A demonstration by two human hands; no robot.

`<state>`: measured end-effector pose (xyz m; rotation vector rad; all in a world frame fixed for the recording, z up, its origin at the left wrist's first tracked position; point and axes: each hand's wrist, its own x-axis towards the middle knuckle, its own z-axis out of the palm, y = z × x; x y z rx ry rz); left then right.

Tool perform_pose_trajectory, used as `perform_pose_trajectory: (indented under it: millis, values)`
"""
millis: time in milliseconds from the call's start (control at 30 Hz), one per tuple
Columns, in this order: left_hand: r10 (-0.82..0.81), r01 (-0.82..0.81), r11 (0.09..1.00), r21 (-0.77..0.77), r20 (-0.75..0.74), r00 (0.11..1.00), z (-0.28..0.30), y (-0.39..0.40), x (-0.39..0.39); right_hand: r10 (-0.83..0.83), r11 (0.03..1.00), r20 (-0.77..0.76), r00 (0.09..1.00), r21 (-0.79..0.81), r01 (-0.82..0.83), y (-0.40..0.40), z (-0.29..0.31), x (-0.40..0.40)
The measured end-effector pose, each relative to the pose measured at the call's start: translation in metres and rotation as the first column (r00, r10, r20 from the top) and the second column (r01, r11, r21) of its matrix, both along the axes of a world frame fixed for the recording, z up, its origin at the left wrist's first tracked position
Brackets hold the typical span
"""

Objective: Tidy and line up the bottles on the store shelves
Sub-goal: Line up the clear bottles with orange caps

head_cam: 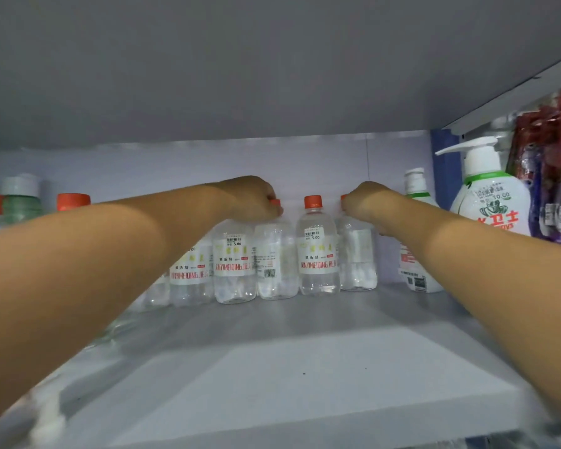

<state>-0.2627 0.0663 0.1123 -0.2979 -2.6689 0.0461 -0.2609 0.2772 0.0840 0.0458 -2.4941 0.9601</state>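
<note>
While left hand [253, 199] grips bottle [276, 257] cap, right hand [366, 202] grips end bottle [357, 254] cap.

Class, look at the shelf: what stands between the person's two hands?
In the head view, one upright clear bottle with an orange cap, label facing out, stands between the left hand and right hand.

You are facing a row of bottles [318, 247] standing at the back of the shelf [305, 367], pump bottles [489, 202] sitting to their right, your left hand [253, 199] and right hand [366, 202] resting on two caps.
</note>
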Motion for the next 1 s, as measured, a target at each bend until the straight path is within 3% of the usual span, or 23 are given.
perform_pose_trajectory:
  millis: [100, 300, 367, 433, 500, 633, 833, 1000]
  values:
    - [-0.039, 0.039, 0.999, -0.007, 0.012, 0.999, -0.003, 0.0, -0.005, -0.007, 0.999, 0.036, 0.999, 0.049, 0.005, 0.001, 0.0, 0.001]
    - [-0.173, 0.175, 0.943, 0.284, -0.029, 0.984, -0.005, -0.014, -0.017, 0.003, 0.995, -0.115, 0.993, 0.097, 0.008, 0.001, 0.001, -0.01]
    - [-0.206, 0.212, 0.922, 0.323, -0.051, 0.977, -0.005, -0.016, -0.018, 0.103, 0.984, -0.204, 0.974, 0.165, -0.069, -0.002, 0.006, -0.005]
    - [-0.225, 0.227, 0.906, 0.357, -0.048, 0.973, -0.007, -0.016, -0.021, 0.214, 0.942, -0.137, 0.967, 0.291, -0.168, -0.002, 0.006, 0.0]
    - [-0.222, 0.222, 0.913, 0.343, -0.04, 0.974, -0.009, -0.015, -0.022, 0.247, 0.879, 0.002, 0.969, 0.42, -0.225, -0.001, 0.002, 0.001]
    - [-0.205, 0.18, 0.939, 0.294, 0.058, 0.977, -0.005, -0.02, -0.011, 0.221, 0.817, 0.074, 0.972, 0.531, -0.226, -0.003, 0.001, -0.001]
    - [-0.173, 0.133, 0.975, 0.178, 0.235, 0.956, 0.008, -0.028, -0.001, 0.11, 0.706, 0.0, 0.994, 0.704, -0.078, -0.016, 0.002, -0.002]
    - [-0.181, 0.137, 0.973, 0.184, 0.249, 0.951, 0.014, -0.033, -0.004, 0.146, 0.744, 0.014, 0.989, 0.658, -0.119, -0.011, -0.001, -0.01]
